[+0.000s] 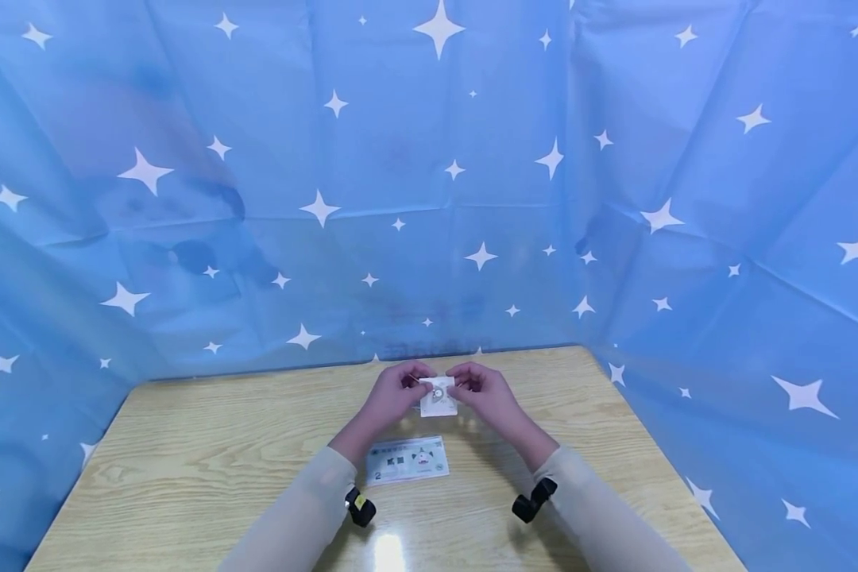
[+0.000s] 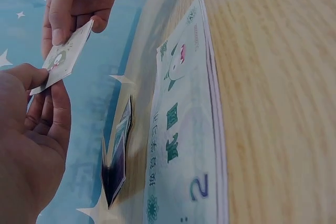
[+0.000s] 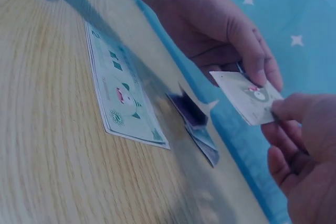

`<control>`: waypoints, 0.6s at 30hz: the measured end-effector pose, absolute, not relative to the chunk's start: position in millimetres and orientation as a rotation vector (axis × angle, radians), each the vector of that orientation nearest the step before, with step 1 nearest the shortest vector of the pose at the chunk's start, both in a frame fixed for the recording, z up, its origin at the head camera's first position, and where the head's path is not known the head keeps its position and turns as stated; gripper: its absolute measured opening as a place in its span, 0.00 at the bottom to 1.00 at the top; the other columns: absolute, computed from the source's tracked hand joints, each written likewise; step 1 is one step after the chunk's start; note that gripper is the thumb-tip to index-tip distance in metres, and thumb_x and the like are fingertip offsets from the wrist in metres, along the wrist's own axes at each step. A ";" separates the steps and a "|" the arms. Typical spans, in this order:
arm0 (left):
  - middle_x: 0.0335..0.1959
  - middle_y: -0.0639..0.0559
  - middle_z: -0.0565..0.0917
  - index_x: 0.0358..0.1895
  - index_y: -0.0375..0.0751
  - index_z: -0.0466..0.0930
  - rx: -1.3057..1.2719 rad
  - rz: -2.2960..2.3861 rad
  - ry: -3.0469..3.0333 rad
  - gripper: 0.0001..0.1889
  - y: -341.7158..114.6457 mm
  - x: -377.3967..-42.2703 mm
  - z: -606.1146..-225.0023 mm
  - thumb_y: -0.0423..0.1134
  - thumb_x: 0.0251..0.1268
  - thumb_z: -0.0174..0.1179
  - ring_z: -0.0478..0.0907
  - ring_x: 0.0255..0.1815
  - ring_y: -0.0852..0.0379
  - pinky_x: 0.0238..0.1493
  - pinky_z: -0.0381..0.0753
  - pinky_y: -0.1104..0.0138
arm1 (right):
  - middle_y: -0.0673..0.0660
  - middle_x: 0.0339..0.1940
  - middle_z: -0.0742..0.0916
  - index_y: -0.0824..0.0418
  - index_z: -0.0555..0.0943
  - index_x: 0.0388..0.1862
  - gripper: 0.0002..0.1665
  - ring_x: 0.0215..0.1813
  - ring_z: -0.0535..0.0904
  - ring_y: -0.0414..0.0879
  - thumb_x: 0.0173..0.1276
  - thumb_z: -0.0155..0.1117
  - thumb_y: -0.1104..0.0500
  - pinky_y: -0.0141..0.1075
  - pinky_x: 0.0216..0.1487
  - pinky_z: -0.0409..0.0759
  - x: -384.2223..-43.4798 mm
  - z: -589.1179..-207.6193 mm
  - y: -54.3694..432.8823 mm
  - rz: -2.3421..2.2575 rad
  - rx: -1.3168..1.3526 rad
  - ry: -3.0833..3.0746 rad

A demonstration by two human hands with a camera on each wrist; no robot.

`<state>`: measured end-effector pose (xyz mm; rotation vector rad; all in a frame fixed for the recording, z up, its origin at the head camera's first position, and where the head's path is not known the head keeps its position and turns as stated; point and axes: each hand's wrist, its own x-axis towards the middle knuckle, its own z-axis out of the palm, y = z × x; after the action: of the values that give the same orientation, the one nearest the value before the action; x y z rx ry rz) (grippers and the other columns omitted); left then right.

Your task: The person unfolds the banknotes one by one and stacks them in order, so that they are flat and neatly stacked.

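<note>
Over the far part of the table, both hands hold a small folded play banknote (image 1: 438,403) with a green cartoon face. My left hand (image 1: 392,395) pinches its left edge between thumb and fingers. The opposite edge is pinched by my right hand (image 1: 491,395). In the left wrist view the folded note (image 2: 64,59) looks like several paper layers pressed flat. Nearer to me, a flat stack of play banknotes (image 1: 418,458) marked "2" lies on the table, touched by neither hand.
Dark and teal folded paper pieces (image 3: 190,116) stand on the wooden table (image 1: 207,469) beyond the stack, mostly hidden by the hands in the head view. A blue star-printed curtain (image 1: 400,262) hangs along the table's back and sides.
</note>
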<state>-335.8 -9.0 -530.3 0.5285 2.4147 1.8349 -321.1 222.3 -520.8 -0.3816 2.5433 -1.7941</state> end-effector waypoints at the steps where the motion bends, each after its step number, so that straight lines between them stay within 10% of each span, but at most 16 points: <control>1: 0.42 0.53 0.88 0.53 0.46 0.90 0.537 1.846 2.407 0.08 -10.1 -334.7 -530.6 0.33 0.79 0.68 0.79 0.38 0.54 0.38 0.79 0.65 | 0.57 0.43 0.89 0.65 0.87 0.60 0.17 0.43 0.83 0.48 0.75 0.76 0.65 0.33 0.41 0.82 -319.9 -520.4 221.4 -1.801 -0.377 2.535; 18: 0.41 0.44 0.85 0.55 0.42 0.90 0.461 2.005 2.286 0.07 -24.6 -328.1 -519.0 0.34 0.80 0.68 0.77 0.37 0.53 0.37 0.84 0.59 | 0.63 0.42 0.91 0.68 0.85 0.54 0.13 0.43 0.90 0.50 0.81 0.72 0.59 0.42 0.44 0.86 -297.0 -528.9 206.4 -1.867 -0.278 2.381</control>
<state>-328.1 -24.6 -519.0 0.4608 2.2861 2.0052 -297.0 206.4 -528.9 -0.2780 2.3813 -1.8670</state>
